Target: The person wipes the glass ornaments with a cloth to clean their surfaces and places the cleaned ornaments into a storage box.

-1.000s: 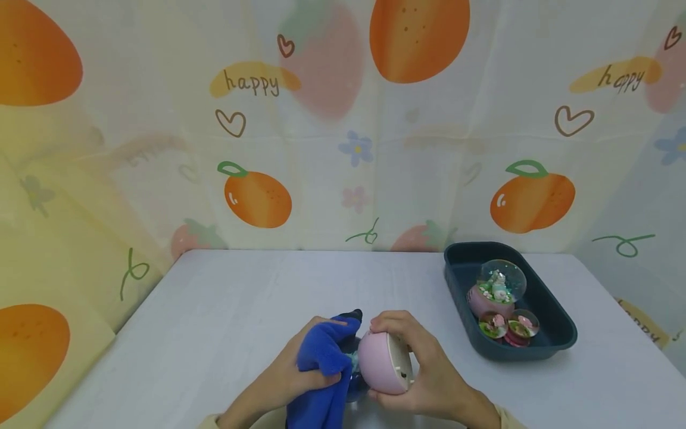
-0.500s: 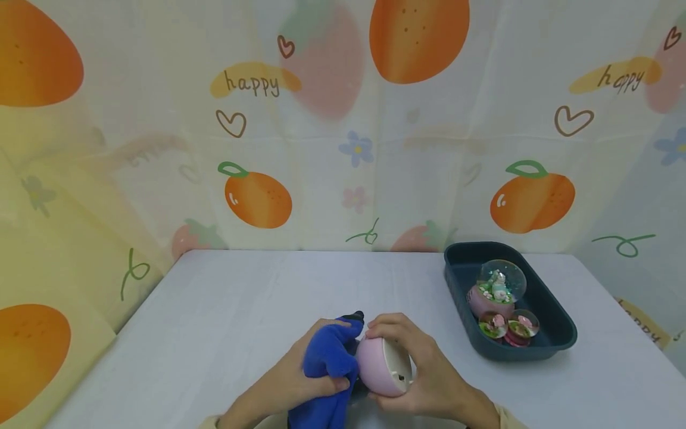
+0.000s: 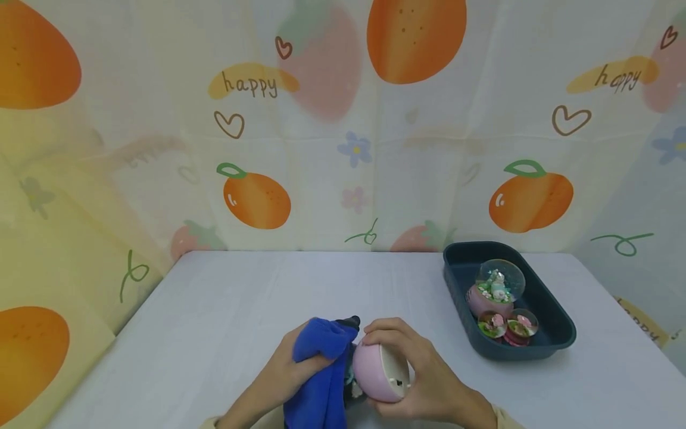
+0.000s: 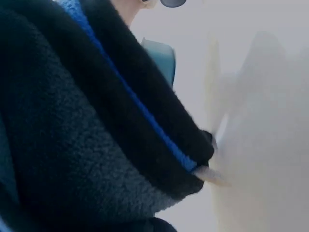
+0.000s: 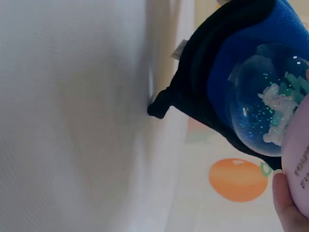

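My right hand [image 3: 423, 369] grips the pink rounded base of a snow globe [image 3: 372, 372], which is tipped on its side with its pale underside toward the palm. In the right wrist view the clear glass ball of the snow globe [image 5: 263, 108] shows a white figure and green glitter inside. My left hand [image 3: 289, 372] holds a blue cloth [image 3: 321, 375] with a black border, its thumb curled over the fabric. The cloth lies close against the glass ball. Dark cloth [image 4: 96, 125] fills much of the left wrist view and hides the left fingers.
On the right of the white table [image 3: 257, 298] stands a dark teal tray [image 3: 461, 268]. Inside it are a larger pink-based snow globe [image 3: 495, 292] and two small globes [image 3: 518, 328]. A fruit-print curtain [image 3: 316, 196] hangs behind the table.
The left hand and cloth have shifted slightly left, after first moving right, uncovering more of the glass ball. The right hand has come slightly lower with the snow globe.
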{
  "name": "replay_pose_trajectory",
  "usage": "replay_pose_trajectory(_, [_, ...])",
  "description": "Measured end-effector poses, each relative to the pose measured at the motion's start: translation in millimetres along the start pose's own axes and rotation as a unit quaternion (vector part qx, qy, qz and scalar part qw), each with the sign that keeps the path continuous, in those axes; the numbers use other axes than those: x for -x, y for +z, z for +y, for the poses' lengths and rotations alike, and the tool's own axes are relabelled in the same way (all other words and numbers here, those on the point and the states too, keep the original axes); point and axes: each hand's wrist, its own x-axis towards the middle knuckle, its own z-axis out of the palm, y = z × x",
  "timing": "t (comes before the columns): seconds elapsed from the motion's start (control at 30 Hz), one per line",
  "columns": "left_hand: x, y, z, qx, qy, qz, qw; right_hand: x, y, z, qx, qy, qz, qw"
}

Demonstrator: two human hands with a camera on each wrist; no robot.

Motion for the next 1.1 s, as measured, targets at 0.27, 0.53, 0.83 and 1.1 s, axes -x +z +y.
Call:
replay_pose_trajectory(0.27, [-1.7,-9.7,-3.7,0.112,-0.059,-0.148,0.9809,-1.6,-3.5,1.6,-0.036,-0.060,0.007,0.9975])
replay_pose_trajectory(0.53, [-1.6,-4.5,-5.7,0.101,-0.053,-0.116,0.9867,-0.2,-4.2,4.0,-0.033,-0.046,0.003,0.9984])
replay_pose_trajectory(0.83, [-0.5,2.5,-2.6,0.029,-0.008,0.001,0.9995,0.2,-7.9,2.7,-0.045,0.161,-0.001,0.9860])
replay_pose_trajectory(1.1, [2.0,9.5,-2.9,-0.030,0.035,0.027,0.9986,-1.5,-7.6,0.8,-0.086,0.223,-0.019,0.9709])
